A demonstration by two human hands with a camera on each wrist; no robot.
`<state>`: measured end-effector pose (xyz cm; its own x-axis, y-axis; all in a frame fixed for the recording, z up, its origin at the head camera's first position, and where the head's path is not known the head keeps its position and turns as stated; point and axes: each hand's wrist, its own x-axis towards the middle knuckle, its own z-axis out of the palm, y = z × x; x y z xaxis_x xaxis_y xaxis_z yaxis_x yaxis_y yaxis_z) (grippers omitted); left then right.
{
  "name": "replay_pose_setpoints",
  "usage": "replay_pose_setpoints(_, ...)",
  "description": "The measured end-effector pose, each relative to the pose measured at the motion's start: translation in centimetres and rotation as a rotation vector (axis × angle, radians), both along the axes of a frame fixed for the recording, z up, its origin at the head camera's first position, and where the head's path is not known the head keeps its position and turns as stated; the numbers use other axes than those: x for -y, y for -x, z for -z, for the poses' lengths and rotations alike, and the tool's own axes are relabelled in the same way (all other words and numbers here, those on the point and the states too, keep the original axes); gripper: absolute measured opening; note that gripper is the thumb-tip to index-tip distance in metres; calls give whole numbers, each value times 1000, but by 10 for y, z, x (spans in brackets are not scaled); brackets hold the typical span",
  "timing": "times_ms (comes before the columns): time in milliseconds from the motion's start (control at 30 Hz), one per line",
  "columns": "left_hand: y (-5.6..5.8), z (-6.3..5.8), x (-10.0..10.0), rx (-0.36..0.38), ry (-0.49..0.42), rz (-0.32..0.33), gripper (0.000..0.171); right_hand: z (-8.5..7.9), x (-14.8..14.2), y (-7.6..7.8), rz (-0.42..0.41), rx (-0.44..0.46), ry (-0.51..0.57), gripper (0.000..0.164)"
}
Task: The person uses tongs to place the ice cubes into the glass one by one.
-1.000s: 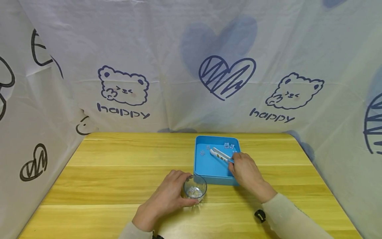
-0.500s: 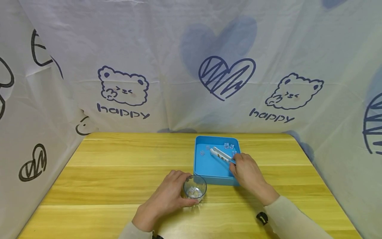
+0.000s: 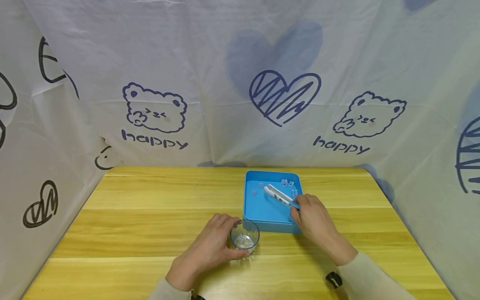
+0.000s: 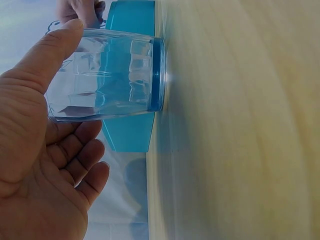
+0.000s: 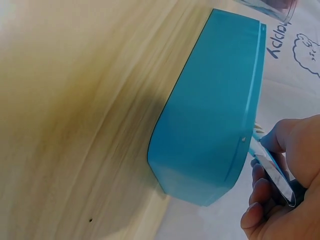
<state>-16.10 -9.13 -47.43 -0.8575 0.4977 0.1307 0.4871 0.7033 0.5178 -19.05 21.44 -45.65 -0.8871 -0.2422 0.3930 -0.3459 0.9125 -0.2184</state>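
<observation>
A clear drinking glass (image 3: 244, 235) stands upright on the table, some clear cubes at its bottom. My left hand (image 3: 213, 238) holds it from the left, thumb on the near side and fingers on the far side. My right hand (image 3: 314, 217) grips white-and-blue tongs (image 3: 278, 195) over the right side of a blue tray (image 3: 258, 211). The tips of the tongs reach into the tray's middle. Several small clear cubes (image 3: 284, 182) lie in the tray, in the far right corner and at the left. The tray's wall (image 5: 205, 110) hides the tong tips in the right wrist view.
The wooden table (image 3: 150, 208) reaches back to a white printed cloth (image 3: 210, 83) hung behind and at both sides. The glass stands just in front of the tray's near left corner.
My right hand and the tongs have drawn slightly right and toward me, uncovering cubes along the tray's right side. My left hand and the glass have stayed put.
</observation>
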Motion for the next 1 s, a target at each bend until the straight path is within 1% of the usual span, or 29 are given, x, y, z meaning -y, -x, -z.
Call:
replay_pose_setpoints(100,0,0,0,5,0,-1,87,-1,-1,-4,-13,-17,7,19)
replay_pose_setpoints(267,0,0,0,0,1,1,88,-8,0,-13,-49,-46,28,16)
replay_pose_setpoints(433,-1,0,0,-1,2,-4,88,-16,2,-27,-108,-81,54,12)
replay_pose_setpoints(533,-1,0,0,-6,0,-3,88,-18,2,-36,-149,-118,66,10)
replay_pose_setpoints(667,-1,1,0,-18,-2,0,88,-20,1,-45,-196,-183,83,12)
replay_pose_setpoints(733,-1,1,0,-18,-4,1,89,-21,1,-50,-209,-198,93,14)
replay_pose_setpoints(1000,-1,2,0,-22,-15,2,88,-22,2,-67,-260,-167,132,19)
